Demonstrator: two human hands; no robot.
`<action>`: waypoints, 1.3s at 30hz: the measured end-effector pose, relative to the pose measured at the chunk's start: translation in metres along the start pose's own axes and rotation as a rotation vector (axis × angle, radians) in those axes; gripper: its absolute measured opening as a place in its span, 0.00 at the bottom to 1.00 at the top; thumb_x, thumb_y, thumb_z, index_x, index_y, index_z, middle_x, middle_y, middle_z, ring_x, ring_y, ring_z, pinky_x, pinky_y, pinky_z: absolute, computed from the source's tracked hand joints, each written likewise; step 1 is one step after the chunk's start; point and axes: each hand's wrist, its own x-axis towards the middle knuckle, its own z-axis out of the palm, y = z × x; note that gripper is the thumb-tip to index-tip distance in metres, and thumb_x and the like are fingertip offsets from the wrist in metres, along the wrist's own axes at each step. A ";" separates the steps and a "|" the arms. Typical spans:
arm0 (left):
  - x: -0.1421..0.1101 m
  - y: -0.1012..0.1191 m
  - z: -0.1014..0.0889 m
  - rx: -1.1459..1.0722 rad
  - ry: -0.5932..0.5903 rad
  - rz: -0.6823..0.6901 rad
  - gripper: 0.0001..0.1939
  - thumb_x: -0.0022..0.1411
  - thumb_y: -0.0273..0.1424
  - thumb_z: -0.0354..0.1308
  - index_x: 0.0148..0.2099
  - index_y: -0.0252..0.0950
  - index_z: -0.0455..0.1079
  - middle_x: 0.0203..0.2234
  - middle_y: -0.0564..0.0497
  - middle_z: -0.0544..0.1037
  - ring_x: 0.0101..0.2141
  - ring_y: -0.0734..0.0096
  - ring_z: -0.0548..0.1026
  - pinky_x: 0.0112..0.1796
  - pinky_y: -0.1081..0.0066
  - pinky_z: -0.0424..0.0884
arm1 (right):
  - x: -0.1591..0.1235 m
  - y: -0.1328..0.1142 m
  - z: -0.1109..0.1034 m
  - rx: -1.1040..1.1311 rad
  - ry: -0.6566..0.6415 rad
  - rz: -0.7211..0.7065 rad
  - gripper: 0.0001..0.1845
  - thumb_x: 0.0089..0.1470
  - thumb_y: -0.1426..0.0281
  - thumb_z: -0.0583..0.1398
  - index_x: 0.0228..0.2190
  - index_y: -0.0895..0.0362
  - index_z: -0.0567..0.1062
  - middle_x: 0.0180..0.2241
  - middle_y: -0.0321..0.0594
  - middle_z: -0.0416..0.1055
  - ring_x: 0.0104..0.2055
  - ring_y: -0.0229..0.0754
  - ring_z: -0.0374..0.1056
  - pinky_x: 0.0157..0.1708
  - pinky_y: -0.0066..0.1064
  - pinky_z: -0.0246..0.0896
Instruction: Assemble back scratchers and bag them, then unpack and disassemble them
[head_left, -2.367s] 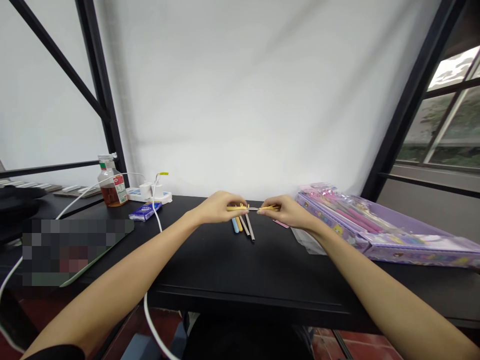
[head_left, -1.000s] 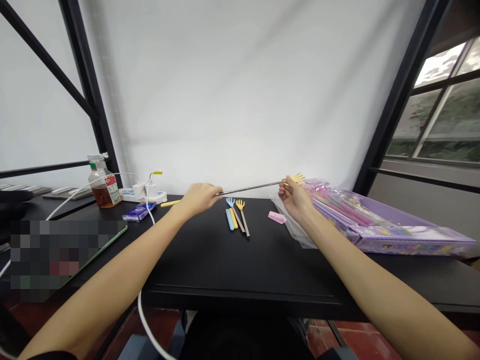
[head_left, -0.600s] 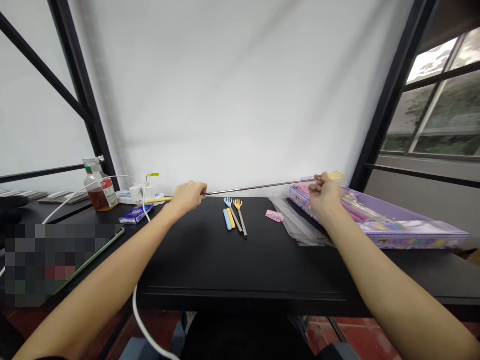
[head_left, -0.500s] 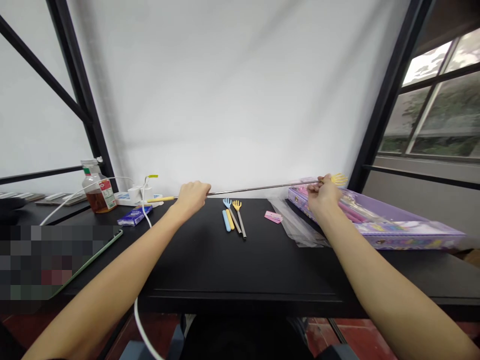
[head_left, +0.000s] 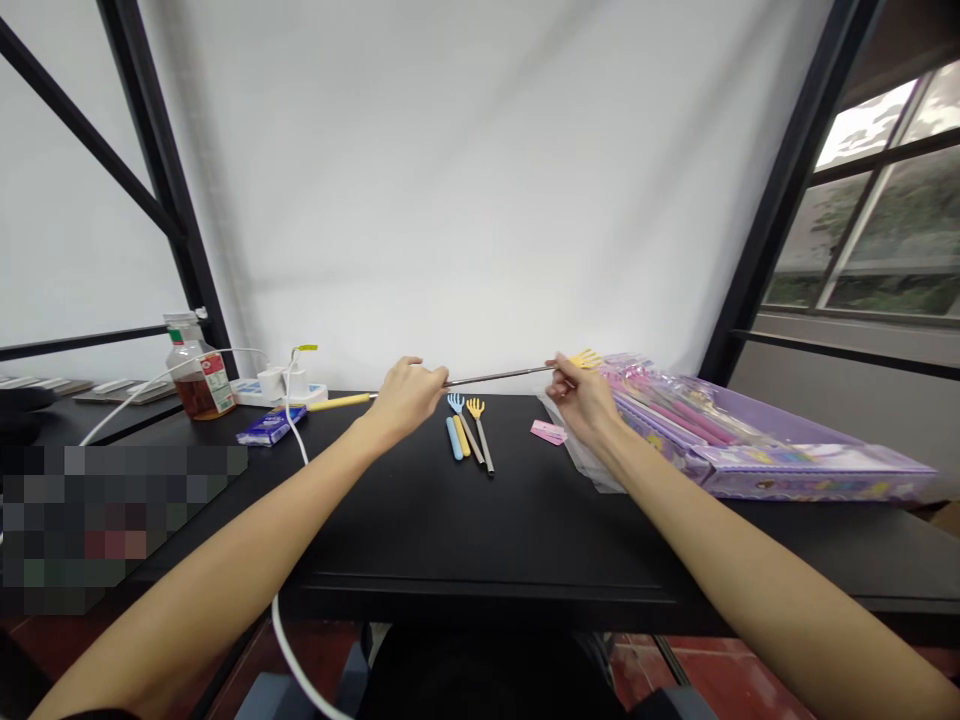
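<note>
Since half a second ago, the right hand (head_left: pixel 581 400) has been drawn inward toward the left hand (head_left: pixel 411 402), and the bare metal between them has been shortened. A slim back scratcher (head_left: pixel 501 377) is held by both, stretched sideways above the counter (head_left: pixel 480 540), close to its back edge, with the right end tilted slightly higher. Its thin, silvery-grey shaft is tipped at the right with a small yellow claw (head_left: pixel 586 359) of spread, finger-like prongs; at the left it is finished with a smooth, straight yellow handle (head_left: pixel 340 402), seen beyond the left hand near a blue packet (head_left: pixel 271 425). The shaft is wrapped by the curled fingers of the left hand. Just below the claw it is pinched by the thumb and fingertips of the right hand, the remaining fingers being loosely bent. Below the shaft, two short metal rods, one topped with a blue claw (head_left: pixel 456 403) and one with a second yellow claw (head_left: pixel 476 408), are laid beside a blue stick (head_left: pixel 454 438) and a yellow stick (head_left: pixel 462 436). Toward the counter's right end, pink slips (head_left: pixel 548 432), clear plastic (head_left: pixel 596 470) and a purple box (head_left: pixel 817 470) are placed.
</note>
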 end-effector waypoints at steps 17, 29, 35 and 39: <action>-0.002 -0.029 0.011 -0.421 0.182 0.123 0.12 0.69 0.33 0.52 0.44 0.35 0.75 0.35 0.46 0.79 0.36 0.67 0.77 0.40 0.71 0.69 | 0.010 -0.013 -0.010 0.111 0.179 -0.004 0.15 0.61 0.78 0.59 0.22 0.61 0.70 0.18 0.30 0.62 0.15 0.24 0.51 0.15 0.13 0.55; -0.004 -0.020 -0.007 -0.259 0.034 0.111 0.18 0.72 0.37 0.45 0.38 0.37 0.73 0.29 0.47 0.77 0.32 0.67 0.75 0.35 0.71 0.64 | 0.007 -0.019 -0.008 0.048 0.043 -0.003 0.12 0.53 0.75 0.67 0.22 0.60 0.71 0.20 0.30 0.66 0.16 0.24 0.55 0.21 0.15 0.64; -0.003 0.020 -0.010 -0.216 0.040 0.148 0.16 0.72 0.35 0.46 0.38 0.35 0.72 0.29 0.47 0.77 0.30 0.68 0.74 0.32 0.71 0.63 | -0.030 0.038 0.031 -0.111 -0.371 0.207 0.15 0.43 0.65 0.73 0.30 0.61 0.79 0.22 0.34 0.71 0.23 0.31 0.64 0.31 0.25 0.70; -0.003 0.021 -0.008 -0.258 0.046 0.142 0.16 0.72 0.36 0.47 0.39 0.36 0.72 0.30 0.47 0.78 0.30 0.68 0.75 0.32 0.72 0.63 | -0.033 0.038 0.033 -0.141 -0.365 0.167 0.15 0.40 0.64 0.74 0.27 0.61 0.79 0.21 0.34 0.71 0.23 0.30 0.63 0.30 0.24 0.68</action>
